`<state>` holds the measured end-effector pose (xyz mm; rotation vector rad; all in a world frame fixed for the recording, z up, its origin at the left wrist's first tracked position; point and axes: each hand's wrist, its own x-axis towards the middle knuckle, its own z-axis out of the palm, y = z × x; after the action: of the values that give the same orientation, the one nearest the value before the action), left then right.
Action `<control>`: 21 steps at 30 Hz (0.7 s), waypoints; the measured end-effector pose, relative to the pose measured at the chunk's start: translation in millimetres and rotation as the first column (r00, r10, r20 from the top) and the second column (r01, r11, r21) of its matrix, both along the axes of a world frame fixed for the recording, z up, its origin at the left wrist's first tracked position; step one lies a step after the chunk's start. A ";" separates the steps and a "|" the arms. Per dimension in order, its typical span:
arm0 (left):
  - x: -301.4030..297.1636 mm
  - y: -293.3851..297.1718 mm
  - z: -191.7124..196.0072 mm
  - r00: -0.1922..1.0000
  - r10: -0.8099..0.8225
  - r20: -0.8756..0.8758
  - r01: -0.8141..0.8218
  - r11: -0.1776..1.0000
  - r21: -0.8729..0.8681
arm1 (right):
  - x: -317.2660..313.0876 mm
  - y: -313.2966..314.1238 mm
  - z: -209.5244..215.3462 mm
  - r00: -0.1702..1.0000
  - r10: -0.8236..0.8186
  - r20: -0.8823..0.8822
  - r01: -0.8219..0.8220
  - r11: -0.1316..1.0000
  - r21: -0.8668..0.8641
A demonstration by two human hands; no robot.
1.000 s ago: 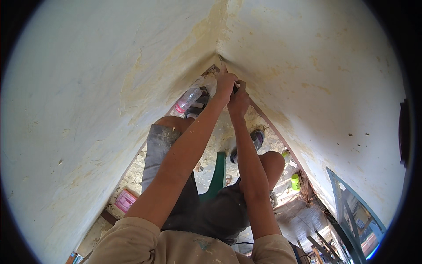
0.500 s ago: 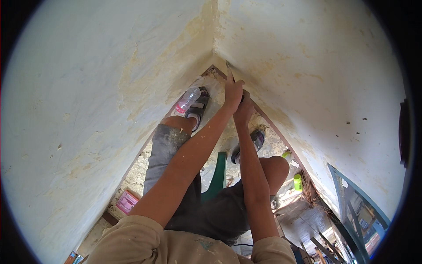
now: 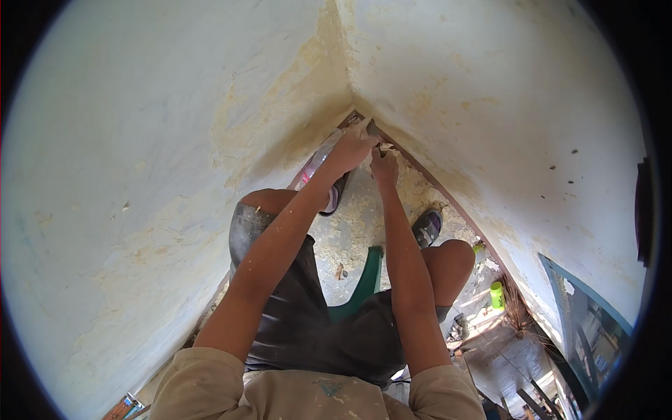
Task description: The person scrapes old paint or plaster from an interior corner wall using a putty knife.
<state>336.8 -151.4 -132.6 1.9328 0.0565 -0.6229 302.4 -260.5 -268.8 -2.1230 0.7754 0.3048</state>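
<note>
A scraper (image 3: 373, 129) with a grey blade is low in the wall corner, just off the right wall's skirting. My right hand (image 3: 384, 170) is closed round its dark handle, which shows only in part. At the blade, my left hand (image 3: 352, 150) is closed with its fingers against the metal; its fingertips are partly hidden. Pale flakes cling around the blade and fingers. Peeling cream patches mark the left wall (image 3: 140, 175) and the right wall (image 3: 490, 140), which meet just beyond my hands.
A clear plastic bottle (image 3: 313, 170) lies by my left sandal (image 3: 338, 197). Flakes cover the floor (image 3: 343, 234). A green stool (image 3: 362, 283) shows between my legs. At right are a lime-green container (image 3: 497, 295), a bundle of thin brown bristles (image 3: 516, 311) and a blue-framed window (image 3: 595, 315).
The scraper's blade has come down from the right wall. My left hand has shifted left and up the handle to the blade. My right hand stays low on the handle.
</note>
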 end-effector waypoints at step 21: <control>-344.2 139.6 143.3 0.969 0.247 -0.025 -0.167 0.724 0.669 | -48.2 97.9 177.4 0.945 0.144 0.294 -0.234 0.925 0.300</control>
<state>-7.4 -11.8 10.6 2.5277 0.6447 -0.6050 254.2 -162.6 -91.4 -1.8686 0.3314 0.2262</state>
